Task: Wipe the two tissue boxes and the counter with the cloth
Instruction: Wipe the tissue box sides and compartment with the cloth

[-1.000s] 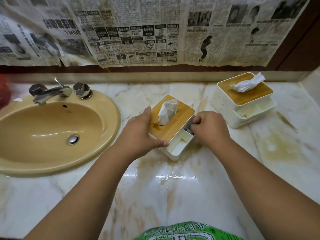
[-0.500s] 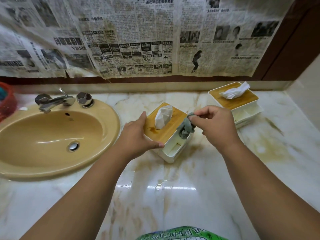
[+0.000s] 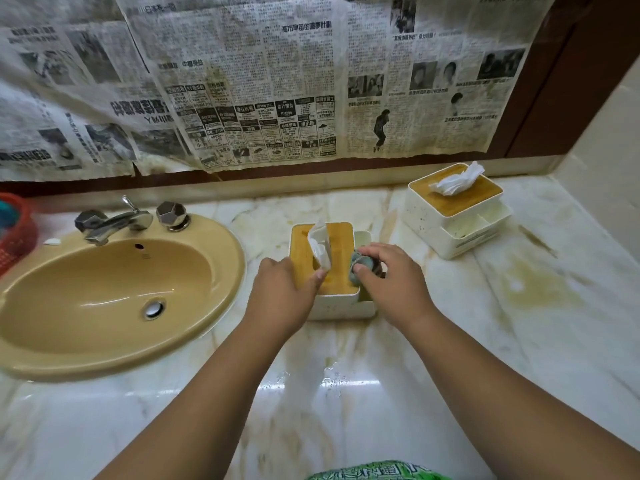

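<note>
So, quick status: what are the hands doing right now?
Left hand holds near tissue box. Right hand grips cloth at its lid edge. Tissue sticks up close by.

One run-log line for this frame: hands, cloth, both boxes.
left hand: holds near tissue box | right hand: grips cloth at that box's right edge | far tissue box: back right, no hand on it

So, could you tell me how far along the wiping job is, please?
Nothing looks finished yet. In hand: the right hand presses the cloth on the near tissue box while the left hand grips it. Remaining: the far tissue box at the back right, and the counter, which shows yellow stains and droplets.
</note>
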